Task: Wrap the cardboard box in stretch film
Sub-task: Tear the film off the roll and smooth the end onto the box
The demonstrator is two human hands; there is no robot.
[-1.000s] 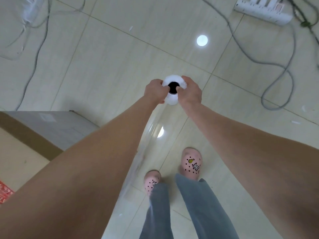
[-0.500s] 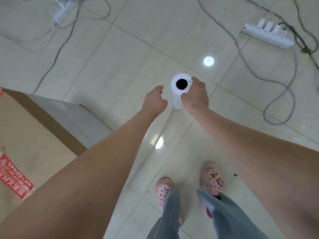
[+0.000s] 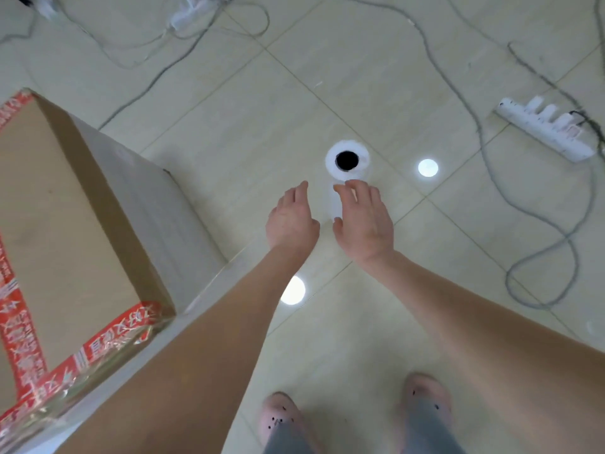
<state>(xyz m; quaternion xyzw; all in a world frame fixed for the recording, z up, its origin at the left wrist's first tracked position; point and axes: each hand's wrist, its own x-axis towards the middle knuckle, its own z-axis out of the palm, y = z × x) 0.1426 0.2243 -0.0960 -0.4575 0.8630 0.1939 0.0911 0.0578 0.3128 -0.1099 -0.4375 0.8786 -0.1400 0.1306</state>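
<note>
I note stretch film roll [image 3: 347,162] standing upright, left hand [image 3: 292,221] and right hand [image 3: 363,221] just beside it, fingers loosely straight, holding nothing, cardboard box [image 3: 65,224] well left of roll.

Blurred, perhaps Chinese print on tape [image 3: 121,332]

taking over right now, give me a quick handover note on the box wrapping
Left hand: open, fingers straight, holding nothing, just left of the roll.
Right hand: open, fingers spread over the roll's near side; contact unclear.
White roll of clear stretch film: upright on the beige tiled floor, ahead of both hands.
Brown cardboard box with red printed tape: at the left.
Done: glossy film covers the box's near edge and side.
Left: probably pick the roll up and keep wrapping; the number of turns so far is unclear.
</note>
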